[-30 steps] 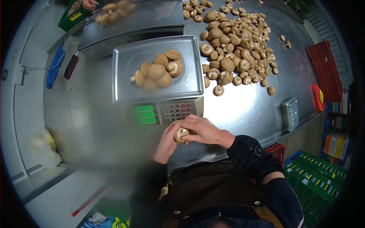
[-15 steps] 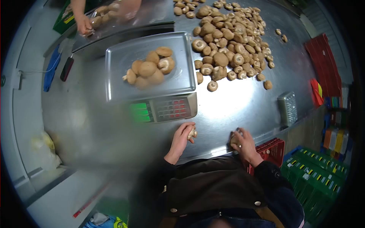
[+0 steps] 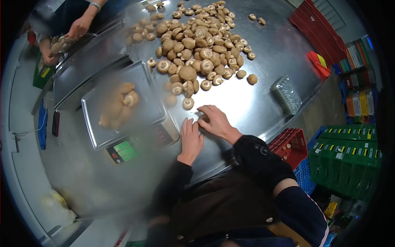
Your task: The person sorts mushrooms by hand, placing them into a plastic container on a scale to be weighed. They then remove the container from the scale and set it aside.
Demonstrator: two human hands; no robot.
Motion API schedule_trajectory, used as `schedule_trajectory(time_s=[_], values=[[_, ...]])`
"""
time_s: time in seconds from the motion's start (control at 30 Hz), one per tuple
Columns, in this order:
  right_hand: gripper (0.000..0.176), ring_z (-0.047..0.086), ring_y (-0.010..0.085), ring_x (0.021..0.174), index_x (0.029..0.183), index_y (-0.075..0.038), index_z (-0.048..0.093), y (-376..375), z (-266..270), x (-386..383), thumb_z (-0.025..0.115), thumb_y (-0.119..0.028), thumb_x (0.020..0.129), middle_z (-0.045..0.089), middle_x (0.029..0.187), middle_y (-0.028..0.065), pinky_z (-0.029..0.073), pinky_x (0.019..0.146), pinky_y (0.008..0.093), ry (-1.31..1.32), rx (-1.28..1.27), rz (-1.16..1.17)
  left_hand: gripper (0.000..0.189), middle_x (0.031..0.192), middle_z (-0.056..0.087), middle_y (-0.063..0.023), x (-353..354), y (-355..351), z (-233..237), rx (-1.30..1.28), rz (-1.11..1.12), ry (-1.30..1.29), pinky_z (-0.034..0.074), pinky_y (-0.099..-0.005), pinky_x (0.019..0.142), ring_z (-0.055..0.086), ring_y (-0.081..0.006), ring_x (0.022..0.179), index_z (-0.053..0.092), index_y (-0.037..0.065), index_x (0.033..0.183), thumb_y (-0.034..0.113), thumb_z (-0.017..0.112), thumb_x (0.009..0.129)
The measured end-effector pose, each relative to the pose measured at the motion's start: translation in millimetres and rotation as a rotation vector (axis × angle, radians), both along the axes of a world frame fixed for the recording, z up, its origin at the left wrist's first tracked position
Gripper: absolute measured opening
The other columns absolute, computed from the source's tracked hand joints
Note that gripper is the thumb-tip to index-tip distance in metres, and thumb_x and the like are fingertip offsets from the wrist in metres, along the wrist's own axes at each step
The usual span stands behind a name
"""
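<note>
My right hand [image 3: 216, 123] is closed around a brown mushroom [image 3: 203, 118], partly hidden by the fingers. Close against it on the left, my left hand [image 3: 191, 141] has its fingers bent and together; whatever lies under them is out of sight. Both hands are low over the steel table, just right of the scale [image 3: 167, 131]. Several mushrooms [image 3: 131, 99] lie on the scale's metal pan [image 3: 145, 111], partly blurred. A large heap of mushrooms [image 3: 187, 73] spreads beyond my hands, with a single mushroom [image 3: 188, 103] at its near edge.
A clear plastic tray [image 3: 286, 95] stands at the table's right. Beyond it are an orange bag [image 3: 319, 65] and a red crate [image 3: 317, 31]. Below the edge sit another red crate [image 3: 294, 144] and green crates [image 3: 343, 160]. Another person's hand [image 3: 80, 27] works at upper left.
The view has turned, shifting the scale and heap leftward. My right hand has moved from the table's front edge up beside my left hand. The mushroom seen in my left hand is now hidden.
</note>
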State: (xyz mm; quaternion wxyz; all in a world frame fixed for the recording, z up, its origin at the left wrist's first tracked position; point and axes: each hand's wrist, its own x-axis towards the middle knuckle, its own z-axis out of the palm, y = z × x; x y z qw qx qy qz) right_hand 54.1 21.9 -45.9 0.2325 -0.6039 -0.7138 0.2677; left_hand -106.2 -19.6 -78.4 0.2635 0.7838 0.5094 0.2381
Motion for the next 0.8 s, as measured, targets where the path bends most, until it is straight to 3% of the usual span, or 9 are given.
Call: schedule_trajectory(time_s=[0.13,0.23,0.33,0.37,0.47,0.5,0.63,0.7,0.8], values=[[0.036,0.058,0.0355,0.101,0.104,-0.003,0.056,44.7,-8.9,-31.7,0.072,-0.024,0.078,0.060,0.105,0.0166,0.049,0.081,0.0440,-0.141,0.061,-0.057,0.059,0.139,0.043,-0.0245,-10.0,-6.9,4.4,-0.018,0.081,-0.114,0.031,-0.0476,0.111,0.036,-0.0425,0.135,0.044,-0.004,0.134,0.006,0.067,0.081],[0.036,0.060,0.0357,0.096,0.100,-0.003,0.055,57.4,-8.6,-39.8,0.075,-0.022,0.076,0.061,0.102,0.0171,0.049,0.081,0.0448,-0.037,-0.008,-0.049,0.053,0.138,0.046,-0.0241,-21.0,-9.7,25.3,-0.110,0.199,-0.291,0.035,-0.0435,0.109,0.046,-0.0383,0.129,0.043,-0.004,0.136,0.006,0.062,0.088],[0.038,0.060,0.0356,0.096,0.106,-0.005,0.057,41.9,2.5,-45.0,0.075,-0.020,0.077,0.061,0.105,0.0156,0.049,0.082,0.0440,0.183,0.002,-0.009,0.049,0.138,0.047,-0.0210,-31.8,-7.0,41.6,-0.464,0.440,-0.990,0.037,-0.0412,0.109,0.049,-0.0327,0.128,0.039,-0.005,0.139,0.008,0.056,0.095],[0.039,0.060,0.0354,0.097,0.108,-0.005,0.057,28.2,23.2,-51.2,0.075,-0.019,0.077,0.061,0.105,0.0152,0.049,0.083,0.0430,0.286,0.035,0.026,0.044,0.138,0.048,-0.0186,-35.3,0.5,71.5,-0.604,0.563,-1.077,0.039,-0.0390,0.108,0.050,-0.0281,0.127,0.036,-0.006,0.141,0.014,0.045,0.102],[0.046,0.058,0.0344,0.106,0.116,-0.006,0.057,5.2,54.1,-68.4,0.077,-0.017,0.076,0.061,0.112,0.0135,0.048,0.091,0.0408,0.454,0.080,0.252,0.044,0.135,0.050,-0.0191,-58.1,12.5,81.4,-0.821,0.501,-1.661,0.043,-0.0387,0.104,0.052,-0.0288,0.123,0.036,-0.007,0.140,0.019,0.037,0.105],[0.047,0.055,0.0337,0.115,0.117,-0.007,0.057,4.6,59.3,-73.9,0.077,-0.016,0.076,0.061,0.119,0.0124,0.044,0.098,0.0420,0.420,0.144,0.362,0.041,0.129,0.054,-0.0182,-62.9,12.8,84.0,-0.834,0.552,-1.667,0.048,-0.0383,0.097,0.058,-0.0281,0.112,0.039,-0.007,0.137,0.018,0.033,0.105],[0.046,0.053,0.0334,0.121,0.119,-0.006,0.056,3.2,74.8,-81.6,0.076,-0.016,0.078,0.059,0.125,0.0126,0.042,0.102,0.0423,0.509,0.140,0.261,0.033,0.120,0.059,-0.0162,-86.2,31.0,110.2,-0.516,0.530,-1.335,0.052,-0.0371,0.087,0.063,-0.0252,0.096,0.046,-0.003,0.131,0.012,0.040,0.102],[0.044,0.053,0.0328,0.121,0.119,-0.005,0.056,2.1,66.3,-76.8,0.074,-0.016,0.080,0.059,0.125,0.0128,0.043,0.101,0.0408,0.514,0.026,0.204,0.031,0.120,0.059,-0.0163,-104.9,54.7,124.7,-0.206,0.643,-0.851,0.049,-0.0353,0.091,0.062,-0.0248,0.101,0.049,-0.002,0.129,0.009,0.046,0.100],[0.038,0.054,0.0316,0.117,0.117,-0.005,0.057,-1.9,64.6,-69.0,0.071,-0.016,0.084,0.059,0.122,0.0129,0.045,0.098,0.0381,0.459,-0.024,0.197,0.039,0.126,0.055,-0.0205,-134.8,103.0,129.7,0.286,0.537,-0.191,0.042,-0.0405,0.101,0.055,-0.0326,0.114,0.050,-0.002,0.129,0.009,0.057,0.093]])
